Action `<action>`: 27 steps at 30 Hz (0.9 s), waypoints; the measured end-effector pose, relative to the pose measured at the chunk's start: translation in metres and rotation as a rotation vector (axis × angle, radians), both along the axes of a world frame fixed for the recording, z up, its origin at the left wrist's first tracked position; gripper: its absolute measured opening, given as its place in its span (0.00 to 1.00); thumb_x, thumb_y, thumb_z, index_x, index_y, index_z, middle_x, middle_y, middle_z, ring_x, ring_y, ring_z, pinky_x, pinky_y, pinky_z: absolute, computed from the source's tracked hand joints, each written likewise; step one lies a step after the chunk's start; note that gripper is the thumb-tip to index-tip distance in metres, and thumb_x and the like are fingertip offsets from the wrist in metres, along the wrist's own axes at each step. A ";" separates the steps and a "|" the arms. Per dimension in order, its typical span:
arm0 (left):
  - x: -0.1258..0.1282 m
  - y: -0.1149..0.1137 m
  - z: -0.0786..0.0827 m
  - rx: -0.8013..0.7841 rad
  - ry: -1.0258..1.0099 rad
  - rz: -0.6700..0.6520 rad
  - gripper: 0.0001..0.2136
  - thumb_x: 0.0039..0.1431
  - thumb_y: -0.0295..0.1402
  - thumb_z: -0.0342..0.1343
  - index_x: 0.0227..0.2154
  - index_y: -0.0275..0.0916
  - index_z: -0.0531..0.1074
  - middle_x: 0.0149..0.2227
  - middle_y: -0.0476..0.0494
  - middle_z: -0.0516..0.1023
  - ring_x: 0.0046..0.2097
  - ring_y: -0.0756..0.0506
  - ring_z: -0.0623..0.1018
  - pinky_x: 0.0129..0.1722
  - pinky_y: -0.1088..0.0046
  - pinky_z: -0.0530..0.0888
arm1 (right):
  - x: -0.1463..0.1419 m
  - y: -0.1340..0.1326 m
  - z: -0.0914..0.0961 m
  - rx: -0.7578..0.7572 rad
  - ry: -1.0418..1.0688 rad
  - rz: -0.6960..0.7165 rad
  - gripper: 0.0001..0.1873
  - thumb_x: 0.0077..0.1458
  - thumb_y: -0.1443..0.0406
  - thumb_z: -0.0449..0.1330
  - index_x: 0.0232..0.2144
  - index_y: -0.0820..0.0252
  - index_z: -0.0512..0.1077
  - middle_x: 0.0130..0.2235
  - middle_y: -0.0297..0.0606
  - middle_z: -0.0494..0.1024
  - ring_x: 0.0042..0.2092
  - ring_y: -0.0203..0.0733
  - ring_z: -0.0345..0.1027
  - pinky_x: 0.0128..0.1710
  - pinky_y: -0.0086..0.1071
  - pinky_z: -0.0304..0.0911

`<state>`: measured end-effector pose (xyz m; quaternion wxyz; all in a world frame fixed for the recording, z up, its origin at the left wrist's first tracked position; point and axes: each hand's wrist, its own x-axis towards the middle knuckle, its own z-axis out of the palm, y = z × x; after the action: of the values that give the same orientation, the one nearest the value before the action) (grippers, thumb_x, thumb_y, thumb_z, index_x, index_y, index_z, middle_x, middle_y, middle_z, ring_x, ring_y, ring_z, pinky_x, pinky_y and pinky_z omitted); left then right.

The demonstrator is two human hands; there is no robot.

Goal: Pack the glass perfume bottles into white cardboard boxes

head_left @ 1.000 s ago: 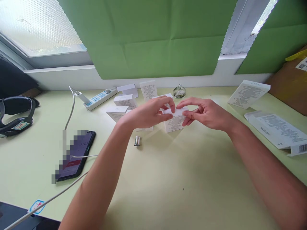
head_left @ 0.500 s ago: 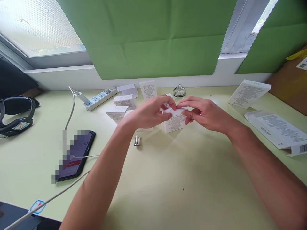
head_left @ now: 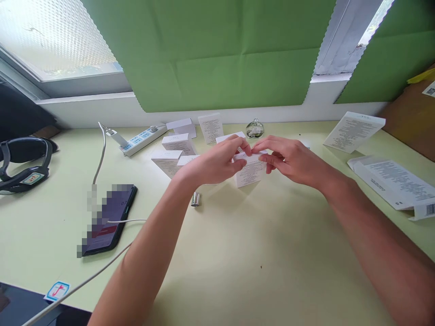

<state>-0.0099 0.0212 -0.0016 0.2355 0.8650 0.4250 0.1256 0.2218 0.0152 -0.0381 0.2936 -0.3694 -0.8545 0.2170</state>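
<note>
A small white printed carton (head_left: 250, 173) stands upright on the table between my two hands. My left hand (head_left: 224, 158) is closed at its top left corner, with fingers curled over the top edge. From the other side, my right hand (head_left: 283, 158) pinches the top right corner, thumb in front and fingertips on top. Both index fingertips nearly meet along the carton's top. Behind my left hand another white carton (head_left: 222, 137) is partly hidden. A short silver cylinder (head_left: 195, 199) stands in front of my left wrist.
Several similar white cartons (head_left: 178, 144) stand to the left. A round glass bottle (head_left: 254, 129) is at the back. On the right are a tilted white carton (head_left: 351, 131) and a flattened one (head_left: 390, 183). A phone (head_left: 110, 226), its cable and a power strip (head_left: 142, 141) lie left.
My hands stay at the carton's top corners, with only slight finger movement. The whole view has shifted a little, and the carton remains upright in the same place.
</note>
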 end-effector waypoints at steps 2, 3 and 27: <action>0.001 -0.001 -0.004 0.072 -0.029 -0.043 0.08 0.67 0.28 0.48 0.45 0.44 0.67 0.48 0.45 0.71 0.46 0.45 0.73 0.40 0.70 0.70 | 0.002 0.001 0.002 0.010 -0.031 -0.028 0.15 0.68 0.60 0.51 0.52 0.48 0.73 0.52 0.37 0.76 0.39 0.44 0.74 0.37 0.39 0.67; 0.001 0.000 -0.006 0.117 -0.054 -0.067 0.07 0.67 0.27 0.47 0.43 0.44 0.67 0.48 0.45 0.71 0.45 0.46 0.73 0.40 0.70 0.71 | 0.003 0.001 0.003 0.019 -0.050 -0.051 0.16 0.68 0.59 0.52 0.53 0.47 0.73 0.53 0.37 0.76 0.44 0.47 0.73 0.40 0.40 0.68; 0.028 0.010 -0.052 0.584 -0.265 -0.188 0.06 0.69 0.32 0.51 0.42 0.44 0.73 0.52 0.41 0.69 0.47 0.46 0.77 0.45 0.65 0.76 | 0.020 -0.011 0.031 -0.190 -0.140 -0.245 0.20 0.62 0.55 0.57 0.56 0.41 0.74 0.55 0.31 0.79 0.51 0.51 0.76 0.45 0.43 0.73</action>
<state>0.0186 0.0314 -0.0539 0.0415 0.9075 0.2551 0.3311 0.2421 0.0043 -0.0076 0.2213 -0.5113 -0.7970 0.2330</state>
